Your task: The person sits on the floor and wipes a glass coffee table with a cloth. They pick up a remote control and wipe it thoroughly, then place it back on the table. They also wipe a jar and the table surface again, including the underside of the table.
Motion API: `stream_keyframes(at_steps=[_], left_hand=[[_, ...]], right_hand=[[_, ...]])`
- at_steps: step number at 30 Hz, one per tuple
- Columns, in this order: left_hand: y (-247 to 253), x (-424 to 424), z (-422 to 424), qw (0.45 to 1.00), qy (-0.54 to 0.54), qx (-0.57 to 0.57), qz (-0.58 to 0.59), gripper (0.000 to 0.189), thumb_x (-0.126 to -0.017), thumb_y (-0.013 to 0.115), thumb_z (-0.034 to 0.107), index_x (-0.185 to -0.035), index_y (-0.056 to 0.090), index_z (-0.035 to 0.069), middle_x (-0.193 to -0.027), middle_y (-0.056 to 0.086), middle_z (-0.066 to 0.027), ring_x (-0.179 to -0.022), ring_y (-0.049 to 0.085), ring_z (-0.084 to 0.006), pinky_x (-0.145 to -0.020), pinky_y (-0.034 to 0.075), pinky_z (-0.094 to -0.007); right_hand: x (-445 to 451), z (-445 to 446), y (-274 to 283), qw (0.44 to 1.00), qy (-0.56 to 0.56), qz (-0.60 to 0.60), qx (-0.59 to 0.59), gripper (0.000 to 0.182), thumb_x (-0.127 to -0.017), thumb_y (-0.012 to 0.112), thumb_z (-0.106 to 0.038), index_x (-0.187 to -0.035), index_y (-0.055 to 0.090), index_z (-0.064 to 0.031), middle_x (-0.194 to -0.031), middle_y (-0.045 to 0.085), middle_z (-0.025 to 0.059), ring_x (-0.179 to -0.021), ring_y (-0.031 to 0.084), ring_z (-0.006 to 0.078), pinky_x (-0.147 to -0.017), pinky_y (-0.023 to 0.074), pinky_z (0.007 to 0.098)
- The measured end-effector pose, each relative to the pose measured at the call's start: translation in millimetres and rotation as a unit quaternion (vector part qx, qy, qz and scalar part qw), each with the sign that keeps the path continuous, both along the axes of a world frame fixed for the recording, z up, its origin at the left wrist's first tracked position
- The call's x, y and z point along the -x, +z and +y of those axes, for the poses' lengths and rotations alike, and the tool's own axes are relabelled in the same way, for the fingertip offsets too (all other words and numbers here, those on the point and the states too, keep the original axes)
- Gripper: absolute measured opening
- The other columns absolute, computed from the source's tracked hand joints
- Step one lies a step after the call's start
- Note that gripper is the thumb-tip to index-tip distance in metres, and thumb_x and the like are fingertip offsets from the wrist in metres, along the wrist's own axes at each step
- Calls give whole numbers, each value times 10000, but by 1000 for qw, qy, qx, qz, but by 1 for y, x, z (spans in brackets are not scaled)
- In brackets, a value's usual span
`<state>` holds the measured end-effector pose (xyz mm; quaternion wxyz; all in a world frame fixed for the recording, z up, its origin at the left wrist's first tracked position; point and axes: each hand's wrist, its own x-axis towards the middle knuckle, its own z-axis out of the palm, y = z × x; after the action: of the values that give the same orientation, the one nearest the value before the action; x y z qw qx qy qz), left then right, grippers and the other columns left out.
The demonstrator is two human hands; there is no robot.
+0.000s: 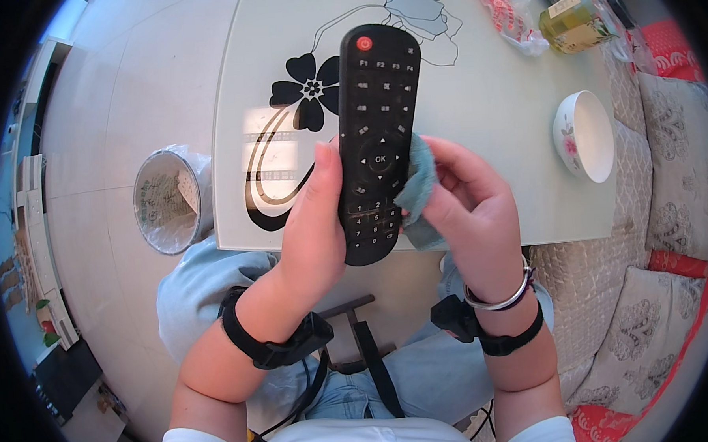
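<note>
A black remote control [378,125] with a red power button is held upright, its button face towards me, above the near part of a glass-topped table [484,215]. My left hand [315,222] grips its left edge, the thumb along the side and the other fingers hidden behind it. Between the thumb and fingers of my right hand [471,198] is a blue-green cloth [418,188], which lies against the remote's lower right edge. Pale marks show among the number buttons.
A white flowered bowl [569,137] stands at the table's right, with a jar of yellow liquid [576,24] and a plastic bag [511,18] beyond. A lined waste bin [169,202] stands on the floor at left. A cushioned sofa [577,306] runs along the right.
</note>
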<state>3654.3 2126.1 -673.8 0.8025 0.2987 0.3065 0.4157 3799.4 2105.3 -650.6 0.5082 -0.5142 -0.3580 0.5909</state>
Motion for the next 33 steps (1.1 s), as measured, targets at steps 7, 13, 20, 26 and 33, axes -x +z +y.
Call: stream_keyframes(at_steps=[7, 13, 20, 26, 33], left_hand=[[7, -8, -5, 991, 5, -123, 54, 538, -985, 203, 418, -1290, 353, 1, -1143, 453, -98, -1042, 461, -155, -932, 362, -300], [-1, -6, -7, 974, 8, -191, 117, 505, -992, 203, 374, -1289, 351, -7, -1171, 393, -105, -1089, 419, -177, -955, 336, -323], [3, -9, -6, 981, 18, -160, 103, 493, -993, 209, 369, -1268, 371, -7, -1129, 426, -102, -1051, 437, -173, -939, 346, -316], [1, -9, -7, 980, 14, -166, 113, 477, -996, 212, 357, -1255, 391, -1, -1082, 463, -91, -1018, 439, -164, -917, 350, -307], [0, -8, -7, 984, 13, -142, 106, 466, -999, 208, 338, -1258, 393, -3, -1092, 459, -94, -1024, 437, -172, -932, 338, -312]], right_hand=[[8, 0, -6, 991, -21, -123, -36, 385, -696, 699, -78, -1048, 561, -6, -891, 555, 15, -674, 482, 65, -618, 453, 203], [7, -2, -4, 970, -27, -230, -76, 363, -671, 704, -82, -1011, 587, -32, -877, 590, 46, -647, 537, 103, -594, 483, 236], [7, -2, -8, 909, -48, -371, -186, 377, -635, 721, -83, -992, 613, -27, -805, 606, 58, -583, 571, 136, -536, 487, 240], [6, -3, -3, 894, -40, -406, -186, 343, -639, 719, -78, -965, 628, -23, -716, 598, 41, -533, 565, 128, -501, 473, 240], [6, -2, -8, 904, -43, -383, -186, 327, -645, 715, -62, -957, 626, -19, -723, 600, 42, -530, 566, 127, -499, 476, 240]])
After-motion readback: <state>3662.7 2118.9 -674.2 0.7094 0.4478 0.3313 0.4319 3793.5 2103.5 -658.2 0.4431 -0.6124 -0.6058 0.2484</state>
